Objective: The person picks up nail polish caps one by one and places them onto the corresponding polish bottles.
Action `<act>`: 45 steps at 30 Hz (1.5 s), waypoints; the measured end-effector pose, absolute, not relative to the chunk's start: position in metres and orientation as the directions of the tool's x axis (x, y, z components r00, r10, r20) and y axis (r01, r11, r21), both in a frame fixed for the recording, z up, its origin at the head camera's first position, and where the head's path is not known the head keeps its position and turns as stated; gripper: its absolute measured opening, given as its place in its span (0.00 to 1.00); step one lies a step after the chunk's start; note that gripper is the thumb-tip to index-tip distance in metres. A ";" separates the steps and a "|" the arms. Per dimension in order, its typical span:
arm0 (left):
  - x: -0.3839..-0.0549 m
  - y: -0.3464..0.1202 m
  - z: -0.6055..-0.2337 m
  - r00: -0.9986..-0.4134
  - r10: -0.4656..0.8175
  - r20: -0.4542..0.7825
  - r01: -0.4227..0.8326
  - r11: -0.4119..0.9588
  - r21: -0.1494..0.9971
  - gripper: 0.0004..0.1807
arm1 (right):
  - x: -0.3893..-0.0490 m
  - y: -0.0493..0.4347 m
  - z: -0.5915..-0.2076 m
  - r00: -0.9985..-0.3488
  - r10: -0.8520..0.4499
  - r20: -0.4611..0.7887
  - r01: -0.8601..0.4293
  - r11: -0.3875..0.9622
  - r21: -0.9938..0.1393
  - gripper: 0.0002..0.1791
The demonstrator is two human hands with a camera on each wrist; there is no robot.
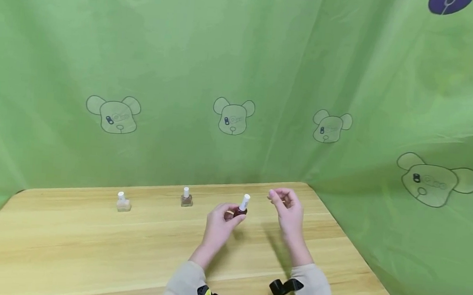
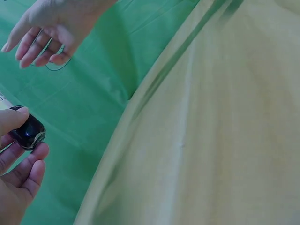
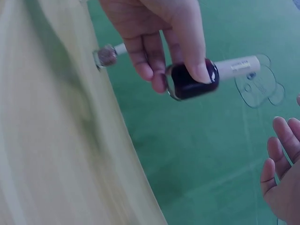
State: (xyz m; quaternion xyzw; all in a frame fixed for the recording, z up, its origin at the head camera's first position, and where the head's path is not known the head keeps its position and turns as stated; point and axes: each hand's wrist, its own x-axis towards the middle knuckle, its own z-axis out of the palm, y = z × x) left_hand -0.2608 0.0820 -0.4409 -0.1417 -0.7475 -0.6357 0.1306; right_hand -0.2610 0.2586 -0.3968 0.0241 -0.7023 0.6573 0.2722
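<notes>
My left hand pinches a dark nail polish bottle by its glass body, above the right half of the table. Its white cap is on and points up, tilted slightly right. In the left wrist view the dark glass sits between thumb and fingers. To the right of the bottle, my right hand is raised with its fingers loosely bent and nothing in them. The right wrist view shows that hand apart from the bottle.
Farther back on the wooden table stand a mauve nail polish bottle and a pale pink one, both with white caps. A green curtain with bear outlines hangs behind and at the right. Each wrist carries a black camera.
</notes>
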 end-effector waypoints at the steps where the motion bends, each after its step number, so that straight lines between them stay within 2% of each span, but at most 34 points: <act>1: -0.262 0.082 -0.439 -0.925 0.047 0.378 0.381 0.152 0.912 0.15 | -0.259 0.260 -0.393 -0.848 0.334 0.411 -0.392 0.125 -0.911 0.10; 9: -0.280 0.086 -0.428 -0.918 0.060 0.392 0.396 0.181 0.900 0.15 | -0.245 0.273 -0.372 -0.844 0.397 0.362 -0.367 0.065 -0.928 0.04; 15: -0.295 0.090 -0.425 -0.917 0.069 0.392 0.398 0.193 0.897 0.15 | -0.260 0.300 -0.390 -0.829 0.457 0.321 -0.355 0.014 -0.935 0.05; 23: -0.321 0.099 -0.429 -0.908 0.106 0.405 0.419 0.204 0.885 0.16 | -0.277 0.329 -0.422 -0.836 0.518 0.184 -0.276 -0.105 -0.955 0.06; 28: -0.334 0.103 -0.435 -0.904 0.139 0.404 0.426 0.224 0.876 0.16 | -0.279 0.344 -0.437 -0.876 0.479 0.062 -0.183 -0.210 -0.960 0.07; 34: -0.348 0.104 -0.444 -0.895 0.194 0.402 0.442 0.255 0.860 0.15 | -0.278 0.359 -0.453 -0.926 0.371 -0.075 -0.068 -0.357 -0.932 0.08; 38: -0.357 0.106 -0.445 -0.900 0.217 0.377 0.425 0.250 0.870 0.15 | -0.278 0.365 -0.461 -0.940 0.326 -0.099 -0.046 -0.409 -0.911 0.07; 45: -0.369 0.108 -0.450 -0.906 0.229 0.355 0.410 0.278 0.868 0.15 | -0.280 0.369 -0.467 -0.946 0.310 -0.100 -0.037 -0.408 -0.912 0.05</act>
